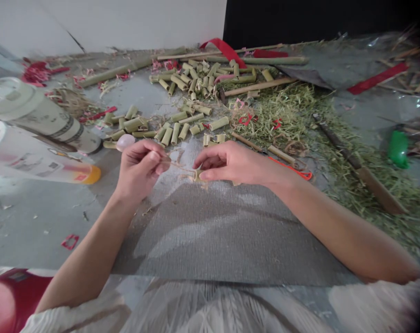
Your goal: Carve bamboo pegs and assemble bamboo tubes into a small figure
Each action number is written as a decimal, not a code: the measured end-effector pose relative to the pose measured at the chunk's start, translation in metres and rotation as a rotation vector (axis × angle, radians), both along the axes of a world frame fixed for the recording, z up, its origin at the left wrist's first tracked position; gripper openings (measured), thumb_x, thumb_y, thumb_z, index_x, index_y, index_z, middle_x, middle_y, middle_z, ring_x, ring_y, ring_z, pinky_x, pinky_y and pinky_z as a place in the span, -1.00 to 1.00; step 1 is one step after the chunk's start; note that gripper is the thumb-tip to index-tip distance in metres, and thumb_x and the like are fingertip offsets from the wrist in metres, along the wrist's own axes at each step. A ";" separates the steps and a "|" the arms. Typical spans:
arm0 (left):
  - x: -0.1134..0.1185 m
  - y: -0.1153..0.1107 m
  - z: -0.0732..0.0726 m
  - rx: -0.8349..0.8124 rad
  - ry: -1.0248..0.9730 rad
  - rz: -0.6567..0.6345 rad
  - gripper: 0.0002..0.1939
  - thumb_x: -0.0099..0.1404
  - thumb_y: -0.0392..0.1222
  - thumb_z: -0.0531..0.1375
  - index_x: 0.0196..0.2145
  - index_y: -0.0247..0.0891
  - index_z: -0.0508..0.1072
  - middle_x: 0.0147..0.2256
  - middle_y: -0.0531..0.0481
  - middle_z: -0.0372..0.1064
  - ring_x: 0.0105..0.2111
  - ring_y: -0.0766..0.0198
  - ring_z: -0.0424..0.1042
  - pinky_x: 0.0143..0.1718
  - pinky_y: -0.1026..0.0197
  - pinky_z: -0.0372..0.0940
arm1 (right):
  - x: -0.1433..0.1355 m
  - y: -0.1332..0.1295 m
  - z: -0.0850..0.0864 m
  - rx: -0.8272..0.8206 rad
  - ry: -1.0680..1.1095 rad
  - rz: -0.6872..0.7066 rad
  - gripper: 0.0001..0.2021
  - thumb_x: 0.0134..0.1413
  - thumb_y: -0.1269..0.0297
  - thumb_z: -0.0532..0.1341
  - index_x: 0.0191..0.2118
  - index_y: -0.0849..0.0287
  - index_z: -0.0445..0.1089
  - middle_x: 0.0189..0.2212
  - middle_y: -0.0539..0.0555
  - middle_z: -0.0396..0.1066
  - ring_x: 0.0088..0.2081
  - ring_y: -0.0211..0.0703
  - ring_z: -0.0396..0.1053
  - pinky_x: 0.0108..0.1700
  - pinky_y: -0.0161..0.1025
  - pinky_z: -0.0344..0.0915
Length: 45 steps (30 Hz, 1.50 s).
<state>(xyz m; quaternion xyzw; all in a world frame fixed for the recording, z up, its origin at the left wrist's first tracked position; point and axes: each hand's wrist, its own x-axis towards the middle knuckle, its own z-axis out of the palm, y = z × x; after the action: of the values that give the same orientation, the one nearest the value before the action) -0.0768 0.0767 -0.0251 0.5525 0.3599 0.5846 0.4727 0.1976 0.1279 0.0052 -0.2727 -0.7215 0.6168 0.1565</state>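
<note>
My left hand (140,166) is closed in a pinch on a length of twine (177,164), which stretches rightward to a short bamboo piece (197,175). My right hand (223,163) grips that bamboo piece between thumb and fingers, and most of it is hidden behind them. Both hands are just above a grey mat (213,231). Just beyond the hands lie cut bamboo tubes (175,133), some side by side. A pale pink round object (125,142) is beside my left knuckles.
At left stand a white lidded cup (57,113) and a clear cup with an orange base (39,155). A heap of bamboo tubes (196,78) lies at the back. On the right, a long-handled blade (355,162) rests on green shavings (279,111), near a green object (398,148).
</note>
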 end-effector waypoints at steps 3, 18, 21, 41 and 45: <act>-0.002 0.003 0.009 -0.028 -0.172 0.025 -0.55 0.41 0.17 0.50 -0.35 -0.15 0.44 -0.59 0.22 -0.08 -0.63 0.45 -0.17 -0.57 0.27 -0.01 | 0.004 0.001 0.005 -0.038 -0.011 0.029 -0.71 0.28 0.13 0.48 0.04 0.11 0.63 -0.22 0.05 0.68 -0.20 -0.16 0.60 -0.23 -0.26 0.38; -0.007 0.009 0.002 -0.200 -0.135 -0.039 -0.84 0.40 -0.12 0.46 -0.15 -0.17 0.61 -0.49 0.13 0.23 -0.54 0.41 0.18 -0.52 0.34 0.12 | 0.020 0.005 0.034 0.107 0.052 -0.157 -0.86 0.28 0.32 0.46 -0.08 0.07 0.61 -0.23 0.03 0.62 -0.26 -0.11 0.57 -0.26 -0.17 0.52; 0.005 0.000 -0.001 -0.338 -0.013 -0.139 -0.92 0.46 -0.20 0.38 -0.14 -0.24 0.65 -0.45 0.06 0.25 -0.50 0.38 0.21 -0.54 0.32 0.06 | 0.014 -0.005 0.035 0.236 0.014 -0.213 -0.89 0.25 0.32 0.48 -0.11 0.06 0.64 -0.26 0.00 0.62 -0.27 -0.13 0.54 -0.21 -0.16 0.46; 0.031 -0.021 0.007 -0.090 0.422 -0.254 -0.45 0.53 0.32 0.31 -0.29 -0.28 0.60 -0.48 0.07 0.20 -0.48 0.35 0.06 -0.48 0.24 -0.07 | -0.001 -0.031 0.036 0.578 -0.020 -0.302 -0.88 0.39 0.30 0.40 -0.26 0.05 0.61 -0.31 -0.01 0.59 -0.28 -0.12 0.50 -0.16 -0.12 0.37; 0.032 -0.022 0.006 -0.106 0.430 -0.270 -0.43 0.52 0.35 0.30 -0.27 -0.29 0.60 -0.48 0.07 0.20 -0.48 0.35 0.05 -0.48 0.23 -0.07 | 0.001 -0.027 0.037 0.555 0.020 -0.219 -0.83 0.45 0.33 0.32 -0.25 0.07 0.61 -0.23 0.02 0.61 -0.21 -0.13 0.51 -0.13 -0.14 0.35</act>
<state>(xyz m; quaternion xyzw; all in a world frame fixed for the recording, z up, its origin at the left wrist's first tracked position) -0.0452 0.0549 -0.0186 0.6817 0.4052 0.3655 0.4873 0.1987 0.1005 0.0423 -0.2896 -0.8273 0.3780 0.2981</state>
